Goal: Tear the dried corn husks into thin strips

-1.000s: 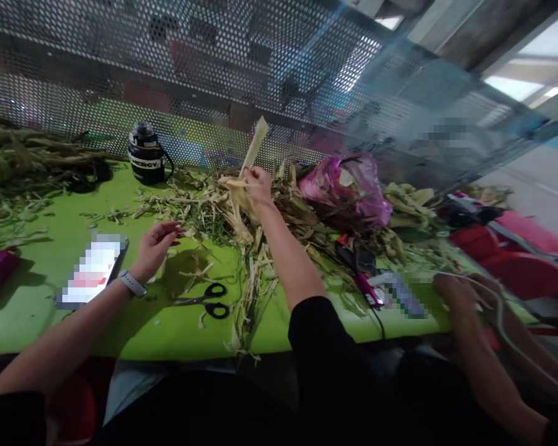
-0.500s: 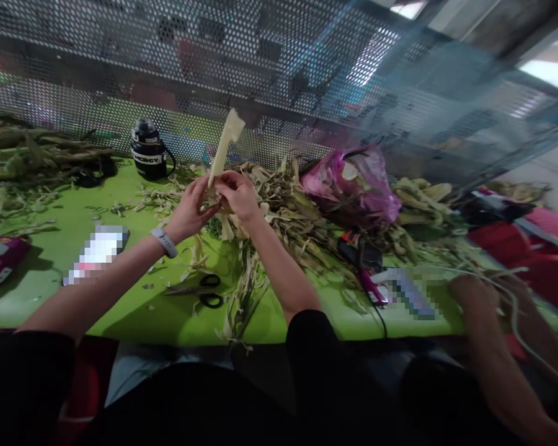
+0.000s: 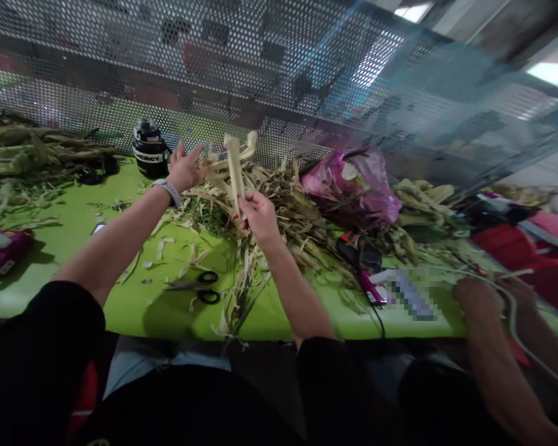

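A bright green worktop stretched across the middle of the frame, strewn with dry plant scraps. Behind it, a perforated metal screen slanted across the top, with pale light at the upper right. A dark bottle stood at centre left, a crumpled pink plastic bag lay right of centre, and black-handled scissors rested below centre. Another person's forearms reached in at the lower right. At centre, the right hand pinched the lower end of an upright, pale husk strip between thumb and fingers. The left hand, left of the strip, was open, fingers spread; whether it touched the husks beyond was unclear.
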A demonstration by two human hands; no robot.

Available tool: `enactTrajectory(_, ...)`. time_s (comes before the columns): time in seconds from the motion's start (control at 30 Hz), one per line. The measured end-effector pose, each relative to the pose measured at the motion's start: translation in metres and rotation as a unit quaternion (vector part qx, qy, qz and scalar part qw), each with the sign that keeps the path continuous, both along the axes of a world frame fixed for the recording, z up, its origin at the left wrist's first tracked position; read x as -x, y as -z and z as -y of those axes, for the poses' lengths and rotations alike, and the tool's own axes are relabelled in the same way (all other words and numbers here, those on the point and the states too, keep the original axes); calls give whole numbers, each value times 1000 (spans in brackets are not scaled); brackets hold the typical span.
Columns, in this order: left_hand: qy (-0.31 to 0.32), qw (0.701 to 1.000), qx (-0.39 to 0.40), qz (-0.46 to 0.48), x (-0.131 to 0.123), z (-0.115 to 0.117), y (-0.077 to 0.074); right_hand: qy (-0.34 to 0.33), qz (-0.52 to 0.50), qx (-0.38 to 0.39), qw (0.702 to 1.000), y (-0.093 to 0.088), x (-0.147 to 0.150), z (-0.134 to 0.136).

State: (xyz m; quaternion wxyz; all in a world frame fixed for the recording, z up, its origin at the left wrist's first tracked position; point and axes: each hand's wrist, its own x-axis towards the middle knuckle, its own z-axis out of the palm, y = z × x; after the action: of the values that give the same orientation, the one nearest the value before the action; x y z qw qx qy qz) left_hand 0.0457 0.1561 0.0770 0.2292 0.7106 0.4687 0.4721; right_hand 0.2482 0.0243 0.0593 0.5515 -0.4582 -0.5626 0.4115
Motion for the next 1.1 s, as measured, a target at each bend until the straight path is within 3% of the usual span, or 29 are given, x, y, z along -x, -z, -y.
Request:
enactTrajectory(0.07,-41,999,22,17,-2,19,4,10,14,22,1000,17,2,-2)
enactTrajectory(0.17,95,983,103,118,-8,66,26,11,50,27,998,38,10,1)
enactTrajectory(0.27,132,962,150,184,-11,106,49,-3,92,9,996,52,24,12)
enactTrajectory(0.33,134,951,163,225,-8,120,57,-7,114,-7,993,58,34,21)
enactTrajectory(0.53,131,934,183,276,13,132,64,-75,30,57,995,68,48,34)
enactTrajectory(0.73,207,924,228,228,18,143,75,-50,125,18,991,73,47,31)
enactTrajectory(0.93,237,900,274,243,24,144,82,-169,0,110,979,73,48,29)
enactTrajectory(1.1,237,894,290,246,29,144,84,-123,-2,103,987,77,48,28)
